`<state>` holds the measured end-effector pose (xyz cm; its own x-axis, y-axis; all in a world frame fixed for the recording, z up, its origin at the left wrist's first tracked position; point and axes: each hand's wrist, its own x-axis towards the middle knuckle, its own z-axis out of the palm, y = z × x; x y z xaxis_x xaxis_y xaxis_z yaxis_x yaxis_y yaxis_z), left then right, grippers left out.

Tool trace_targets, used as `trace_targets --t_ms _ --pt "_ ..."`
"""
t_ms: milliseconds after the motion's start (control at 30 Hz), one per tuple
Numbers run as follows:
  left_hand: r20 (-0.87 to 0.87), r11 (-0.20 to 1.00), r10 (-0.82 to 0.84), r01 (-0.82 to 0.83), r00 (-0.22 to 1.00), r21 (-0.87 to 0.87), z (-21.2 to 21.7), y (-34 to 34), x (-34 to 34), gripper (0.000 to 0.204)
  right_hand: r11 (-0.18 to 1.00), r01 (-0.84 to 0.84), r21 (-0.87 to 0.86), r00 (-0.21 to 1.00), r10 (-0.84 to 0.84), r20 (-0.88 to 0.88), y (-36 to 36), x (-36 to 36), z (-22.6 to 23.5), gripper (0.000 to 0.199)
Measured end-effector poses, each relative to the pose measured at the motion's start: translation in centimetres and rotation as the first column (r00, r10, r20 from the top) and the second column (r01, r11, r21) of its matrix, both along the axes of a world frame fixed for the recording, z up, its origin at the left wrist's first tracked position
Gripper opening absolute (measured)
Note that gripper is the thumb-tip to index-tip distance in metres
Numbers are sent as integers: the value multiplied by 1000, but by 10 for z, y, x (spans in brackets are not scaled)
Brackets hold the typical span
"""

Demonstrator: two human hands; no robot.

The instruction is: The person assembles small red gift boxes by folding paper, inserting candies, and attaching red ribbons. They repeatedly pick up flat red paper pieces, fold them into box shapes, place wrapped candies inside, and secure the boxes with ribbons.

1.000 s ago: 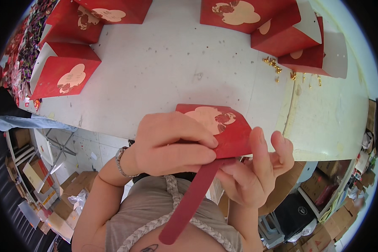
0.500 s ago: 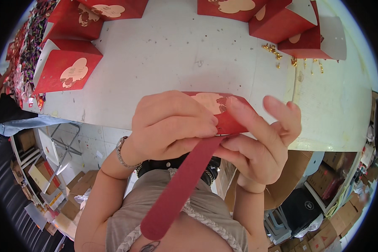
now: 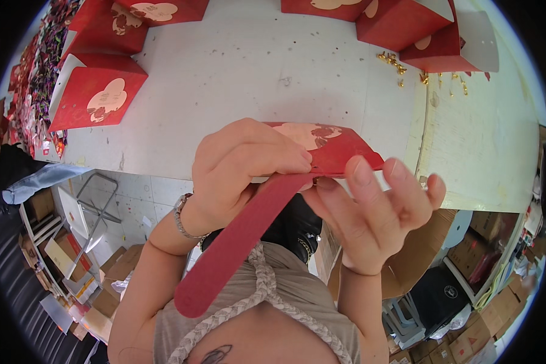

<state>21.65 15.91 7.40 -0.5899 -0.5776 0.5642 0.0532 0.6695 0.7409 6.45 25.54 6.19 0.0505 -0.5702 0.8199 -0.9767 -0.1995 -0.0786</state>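
My left hand is closed on the near edge of a red paper box, its fingertips over the root of a dark red strap. The strap slants down to the left from that edge, its rounded end free. A pale, cloud-shaped label marks the box's upper face. Under the edge, the thumb and forefinger of my right hand come together by the strap's root. A small gold fastener shows between them, mostly hidden; the other right fingers are spread.
Red boxes stand at the table's far left, and more red boxes at the far right. Loose gold fasteners lie near the right ones. Below the table's right side sits an open cardboard box; a folding chair stands left.
The strap's free end has swung left and upward. My right hand has shifted from over the box to below its edge, with its outer fingers opened out, uncovering the box's right end.
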Motion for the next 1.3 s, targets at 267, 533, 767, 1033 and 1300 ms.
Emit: trace_targets --t_ms 267,533,767,1033,1300 --pt "-67 1000 4 -4 998 2 -8 3 1 18 934 -122 336 922 -18 386 4 11 28 25" --pt "-114 994 -69 58 991 -95 -16 -4 4 18 925 -42 378 993 -3 118 11 6 38 22" --pt "-157 980 -10 -22 988 -198 -22 2 2 18 995 79 61 995 -82 59 1 18 17 14" --pt "-211 973 28 -75 977 -218 -24 4 -1 15 958 66 279 961 -136 239 18 34 16 19" --pt "-186 992 -17 -7 982 -129 -21 3 3 14 959 -113 261 988 82 130 24 10 10 19"
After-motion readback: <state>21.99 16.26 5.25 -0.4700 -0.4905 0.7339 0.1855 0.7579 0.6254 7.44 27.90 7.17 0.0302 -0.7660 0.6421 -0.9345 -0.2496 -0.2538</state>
